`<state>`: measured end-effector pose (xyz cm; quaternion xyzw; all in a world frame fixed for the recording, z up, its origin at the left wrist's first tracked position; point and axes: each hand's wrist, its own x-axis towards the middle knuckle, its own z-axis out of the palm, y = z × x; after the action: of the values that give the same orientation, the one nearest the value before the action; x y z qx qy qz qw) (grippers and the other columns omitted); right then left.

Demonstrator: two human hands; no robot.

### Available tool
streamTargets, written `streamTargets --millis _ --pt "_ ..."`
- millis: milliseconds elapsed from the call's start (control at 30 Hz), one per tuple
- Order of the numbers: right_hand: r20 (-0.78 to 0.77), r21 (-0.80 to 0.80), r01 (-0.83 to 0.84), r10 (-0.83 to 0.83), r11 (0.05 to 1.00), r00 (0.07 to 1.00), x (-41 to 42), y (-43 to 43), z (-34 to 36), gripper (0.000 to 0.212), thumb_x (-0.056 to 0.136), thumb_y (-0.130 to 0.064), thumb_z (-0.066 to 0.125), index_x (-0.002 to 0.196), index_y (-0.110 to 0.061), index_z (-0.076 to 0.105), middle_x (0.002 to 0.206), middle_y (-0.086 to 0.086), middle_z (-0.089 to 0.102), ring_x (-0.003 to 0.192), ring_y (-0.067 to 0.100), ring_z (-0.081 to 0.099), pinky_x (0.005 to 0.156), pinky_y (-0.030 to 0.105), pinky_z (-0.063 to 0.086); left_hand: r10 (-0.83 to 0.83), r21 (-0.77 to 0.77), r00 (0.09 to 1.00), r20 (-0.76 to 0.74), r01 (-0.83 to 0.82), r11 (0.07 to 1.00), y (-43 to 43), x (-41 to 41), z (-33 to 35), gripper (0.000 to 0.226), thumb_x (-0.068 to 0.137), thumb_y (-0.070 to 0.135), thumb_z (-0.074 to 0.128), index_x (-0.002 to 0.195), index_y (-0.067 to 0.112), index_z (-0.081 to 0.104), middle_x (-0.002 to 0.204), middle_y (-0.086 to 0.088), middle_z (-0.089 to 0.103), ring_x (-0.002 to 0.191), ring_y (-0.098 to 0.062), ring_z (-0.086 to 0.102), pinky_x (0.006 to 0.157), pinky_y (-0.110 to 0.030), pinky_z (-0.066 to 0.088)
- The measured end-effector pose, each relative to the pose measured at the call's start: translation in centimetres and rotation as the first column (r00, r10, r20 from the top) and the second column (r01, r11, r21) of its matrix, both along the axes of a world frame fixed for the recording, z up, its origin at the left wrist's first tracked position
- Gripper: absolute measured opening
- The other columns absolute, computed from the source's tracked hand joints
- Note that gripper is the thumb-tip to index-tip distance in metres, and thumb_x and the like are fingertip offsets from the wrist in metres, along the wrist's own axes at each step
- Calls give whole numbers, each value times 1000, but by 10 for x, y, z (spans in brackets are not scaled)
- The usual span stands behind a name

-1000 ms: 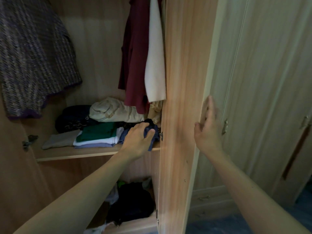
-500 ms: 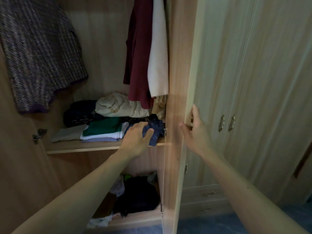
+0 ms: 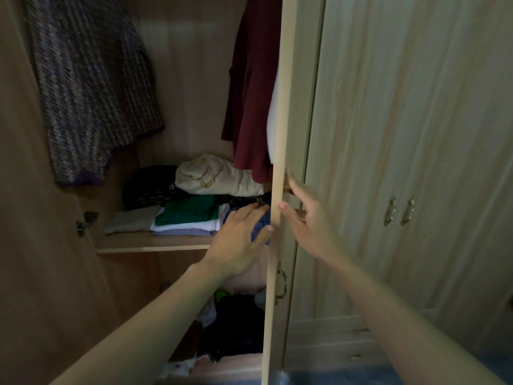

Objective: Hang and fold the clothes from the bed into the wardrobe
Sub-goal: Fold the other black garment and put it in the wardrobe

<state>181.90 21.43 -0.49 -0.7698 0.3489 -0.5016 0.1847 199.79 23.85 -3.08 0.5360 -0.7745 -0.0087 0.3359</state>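
Folded blue garment (image 3: 261, 227) lies at the shelf's (image 3: 155, 243) right end under the left hand (image 3: 236, 243), fingers straight and apart, pressing it; judged soft, light, apt to unfold, best lifted from beneath; right hand (image 3: 308, 226), fingers extended, rests on the door edge (image 3: 279, 107).

The knit (image 3: 91, 87) is striped, seemingly purplish-grey, the hanging garment (image 3: 249, 93) maroon, the bundle (image 3: 219, 176) beige, the folded cloth (image 3: 188, 213) green.
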Motion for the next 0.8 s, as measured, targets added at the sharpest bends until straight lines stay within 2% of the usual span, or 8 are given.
streamTargets --millis 100,133,200,267,367,500,667,800 --pt "-41 -21 59 -60 998 997 29 -5 4 65 98 -27 58 154 -33 24 153 -16 32 137 -8 27 108 6 28 -32 -30 999 21 33 999 -7 22 -1 46 98 51 34 136 30 49 133 5 52 120 -19 47 102 -32 37" --pt "-53 -32 83 -85 996 995 35 -7 3 68 97 -27 59 154 -34 23 154 -13 32 138 -5 27 111 11 28 -24 -22 999 28 25 999 -10 26 -1 46 97 53 33 132 29 50 130 6 52 117 -18 48 99 -37 40" --pt "-47 -41 92 -94 995 995 58 -14 3 72 95 -29 62 155 -36 22 157 -7 31 143 4 28 118 33 33 2 -16 1000 12 -2 1000 -16 43 0 46 96 52 35 131 26 51 129 6 52 115 -18 48 97 -39 43" --pt "-70 -51 122 -125 991 990 79 -23 2 76 93 -33 65 155 -37 21 160 -5 26 147 10 23 119 44 30 29 -19 1000 -5 -29 999 -24 62 -1 41 98 48 38 129 25 52 125 5 53 111 -17 48 96 -37 43" --pt "-140 -120 203 -219 972 966 111 -35 5 82 89 -32 71 154 -33 21 164 -1 13 151 13 10 123 41 18 58 -1 998 -13 -58 998 -36 90 -1 47 96 54 31 124 24 52 122 4 54 107 -18 50 95 -39 44" --pt "-168 -156 230 -256 960 952 145 -51 9 89 84 -23 77 155 -28 23 165 0 9 152 15 8 124 38 15 54 37 998 -35 -52 998 -54 122 -1 51 95 60 30 124 24 52 120 2 55 106 -19 50 92 -41 46" --pt "-143 -99 247 -259 964 955 169 -69 13 97 84 -23 76 155 -41 13 165 -2 9 151 14 7 123 43 16 84 58 996 -32 -83 995 -78 150 1 40 97 47 47 126 20 52 123 -1 53 112 -24 50 94 -43 46" --pt "-135 -111 263 -276 959 952 176 -89 18 107 80 -30 80 153 -48 4 165 -6 -8 152 16 -2 122 50 16 77 31 996 -44 -76 997 -91 161 5 33 98 43 47 120 21 56 121 0 52 112 -22 49 91 -43 47"
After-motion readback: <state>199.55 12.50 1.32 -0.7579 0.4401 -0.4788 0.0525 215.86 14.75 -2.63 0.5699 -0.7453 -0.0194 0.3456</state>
